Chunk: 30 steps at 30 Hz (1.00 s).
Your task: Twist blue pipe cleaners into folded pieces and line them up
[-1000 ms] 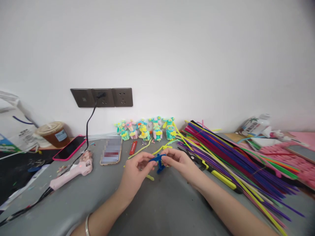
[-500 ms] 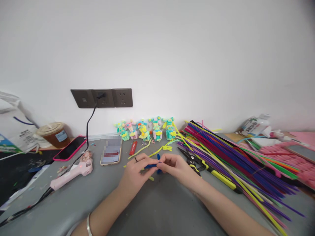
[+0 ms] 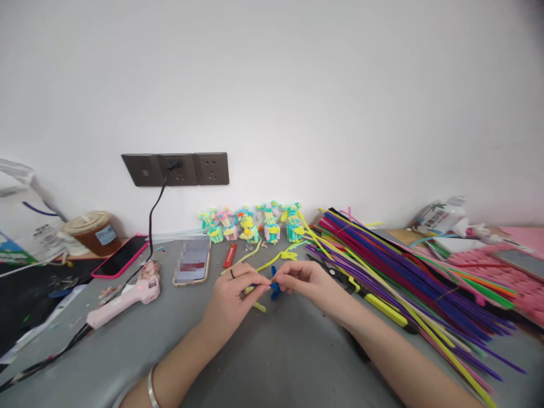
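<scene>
Between my fingertips, low over the grey table, is a small blue pipe cleaner piece (image 3: pixel 275 291) with lobes sticking up and down. My left hand (image 3: pixel 240 292) pinches its left end, thumb against forefinger. From the other side my right hand (image 3: pixel 304 280) has its thumb and forefinger closed at the same piece; its other fingers curl in. A pale yellow-green pipe cleaner (image 3: pixel 259 307) pokes out under my left hand. Just beyond my hands lies a bent yellow pipe cleaner (image 3: pixel 289 255). Yellow-and-black pliers (image 3: pixel 382 309) rest right of my right hand, their jaws partly hidden.
Several small pipe cleaner figures (image 3: pixel 247 225) stand along the wall. To the right lies a large bundle of coloured pipe cleaners (image 3: pixel 395 272). On the left are a pink glue gun (image 3: pixel 123 303), two phones (image 3: pixel 192 260), and a drink cup (image 3: pixel 96 233).
My right fingers have shifted slightly right and opened a little around the blue piece. Less of the blue shows between my left fingers.
</scene>
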Motion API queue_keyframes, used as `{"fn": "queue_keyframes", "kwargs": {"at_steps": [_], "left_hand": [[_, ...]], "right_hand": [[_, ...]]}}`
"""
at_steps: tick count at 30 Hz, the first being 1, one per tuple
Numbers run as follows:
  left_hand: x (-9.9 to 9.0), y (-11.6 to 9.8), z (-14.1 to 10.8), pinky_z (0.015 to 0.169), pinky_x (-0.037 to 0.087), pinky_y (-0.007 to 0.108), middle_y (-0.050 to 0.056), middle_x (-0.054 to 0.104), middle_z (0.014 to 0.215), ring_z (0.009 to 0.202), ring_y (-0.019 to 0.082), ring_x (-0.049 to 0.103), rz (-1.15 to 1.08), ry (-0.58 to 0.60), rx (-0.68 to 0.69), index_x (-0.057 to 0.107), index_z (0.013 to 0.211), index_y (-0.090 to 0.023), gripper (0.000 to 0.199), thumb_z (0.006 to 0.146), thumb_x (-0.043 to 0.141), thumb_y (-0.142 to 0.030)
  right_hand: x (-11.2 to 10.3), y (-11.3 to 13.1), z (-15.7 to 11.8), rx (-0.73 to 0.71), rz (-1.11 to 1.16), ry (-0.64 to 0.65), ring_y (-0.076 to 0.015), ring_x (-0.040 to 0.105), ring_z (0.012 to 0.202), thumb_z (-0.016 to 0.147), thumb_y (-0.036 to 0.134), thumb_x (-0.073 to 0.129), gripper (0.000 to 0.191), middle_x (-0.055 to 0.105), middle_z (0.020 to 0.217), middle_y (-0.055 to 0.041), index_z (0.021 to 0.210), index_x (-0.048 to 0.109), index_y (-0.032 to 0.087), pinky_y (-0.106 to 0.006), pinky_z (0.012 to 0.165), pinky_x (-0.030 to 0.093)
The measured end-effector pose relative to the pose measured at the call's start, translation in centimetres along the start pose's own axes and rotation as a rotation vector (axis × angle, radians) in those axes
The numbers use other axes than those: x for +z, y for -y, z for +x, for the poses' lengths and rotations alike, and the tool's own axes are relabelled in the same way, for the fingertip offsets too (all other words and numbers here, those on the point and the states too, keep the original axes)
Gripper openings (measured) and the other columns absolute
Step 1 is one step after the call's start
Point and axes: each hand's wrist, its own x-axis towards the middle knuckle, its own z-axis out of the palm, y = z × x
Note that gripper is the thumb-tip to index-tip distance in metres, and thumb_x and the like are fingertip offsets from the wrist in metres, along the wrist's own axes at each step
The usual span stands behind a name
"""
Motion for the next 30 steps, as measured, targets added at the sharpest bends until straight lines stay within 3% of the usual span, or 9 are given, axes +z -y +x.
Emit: {"fn": "queue_keyframes", "kwargs": {"at_steps": [3,6,9,13,18,24,30], "left_hand": [[0.1,-0.1,0.0,0.057,0.049,0.022,0.004,0.067,0.080,0.072,0.015,0.062,0.019,0.056,-0.076,0.070,0.084,-0.021,0.013,0.088,0.059,-0.025],[0.2,0.2,0.1,0.053,0.045,0.020,0.003,0.065,0.080,0.071,0.014,0.061,0.045,0.099,-0.178,0.069,0.085,-0.020,0.011,0.087,0.059,-0.023],[0.2,0.4,0.2,0.055,0.044,0.020,0.002,0.066,0.079,0.069,0.014,0.061,0.061,0.101,-0.211,0.069,0.084,-0.020,0.009,0.085,0.060,-0.021],[0.2,0.5,0.3,0.060,0.045,0.022,0.002,0.068,0.080,0.074,0.016,0.062,0.096,0.154,-0.218,0.069,0.082,-0.021,0.010,0.085,0.059,-0.021],[0.3,0.6,0.1,0.064,0.046,0.023,0.002,0.068,0.086,0.078,0.016,0.063,0.083,0.169,-0.226,0.067,0.087,-0.021,0.011,0.088,0.056,-0.021],[0.5,1.3,0.0,0.060,0.047,0.023,0.004,0.069,0.092,0.080,0.017,0.064,-0.038,0.077,-0.273,0.067,0.092,-0.019,0.012,0.086,0.057,-0.020],[0.9,1.5,0.2,0.066,0.052,0.024,0.005,0.068,0.092,0.085,0.018,0.064,-0.329,0.000,-0.508,0.066,0.088,-0.017,0.012,0.080,0.062,-0.025]], "right_hand": [[-0.9,-0.2,0.0,-0.082,-0.201,-0.055,-0.0135,0.056,0.061,0.084,0.043,0.062,0.028,0.064,0.068,-0.0012,0.079,0.068,0.016,-0.024,0.057,0.042],[-1.9,-0.9,0.0,-0.230,-0.548,-0.193,-0.0155,0.055,0.064,0.087,0.027,0.058,0.014,0.064,0.070,-0.0019,0.083,0.067,0.018,-0.026,0.059,0.041],[-2.3,-1.5,0.1,-0.306,-0.749,-0.153,-0.0184,0.058,0.076,0.086,0.014,0.055,0.010,0.063,0.082,-0.0043,0.086,0.065,0.018,-0.030,0.069,0.045],[-1.8,-1.6,0.0,-0.342,-0.831,-0.050,-0.0226,0.058,0.094,0.086,0.012,0.056,0.019,0.062,0.098,-0.0081,0.100,0.064,0.021,-0.036,0.082,0.047],[-1.2,-1.5,-0.4,-0.435,-0.951,0.084,-0.0263,0.051,0.117,0.084,0.004,0.049,0.039,0.057,0.126,-0.0101,0.114,0.062,0.025,-0.046,0.096,0.039],[-1.6,-1.6,-0.3,-0.436,-1.010,0.159,-0.0242,0.049,0.116,0.076,-0.001,0.052,0.048,0.061,0.121,-0.0069,0.116,0.060,0.024,-0.043,0.100,0.034],[-1.7,-1.6,-0.1,-0.461,-1.079,0.110,-0.0222,0.052,0.107,0.087,0.008,0.054,0.024,0.064,0.107,-0.0047,0.101,0.064,0.024,-0.045,0.102,0.028]]}}
